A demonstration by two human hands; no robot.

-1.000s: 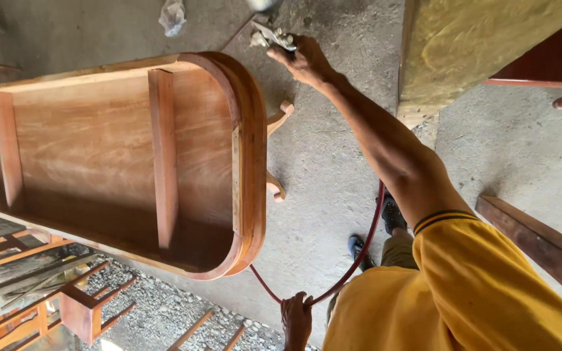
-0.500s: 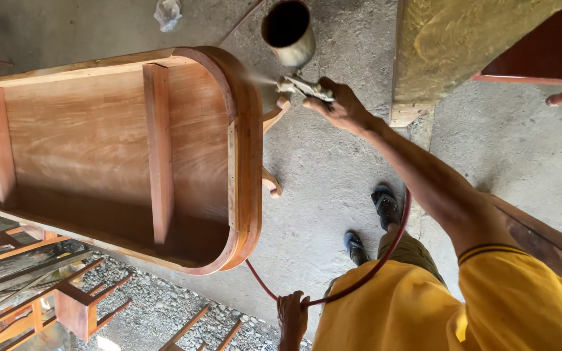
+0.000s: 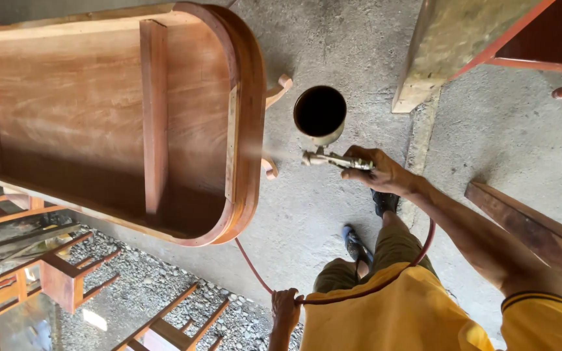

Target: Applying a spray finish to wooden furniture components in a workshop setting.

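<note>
Gripping a spray gun with closed fingers, the right hand aims its nozzle left at the upturned wooden table. Left hand clasps the red hose. Wood appears evenly glossy; remaining bare areas cannot be told.

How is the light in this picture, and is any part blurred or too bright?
Head view: daylight is even on the concrete floor; the wooden table frame shows a soft sheen and a dark shadowed lower edge. The right hand with the spray gun looks sharp. The bottom-left corner is washed-out and hazy. The cup interior is black.
</note>
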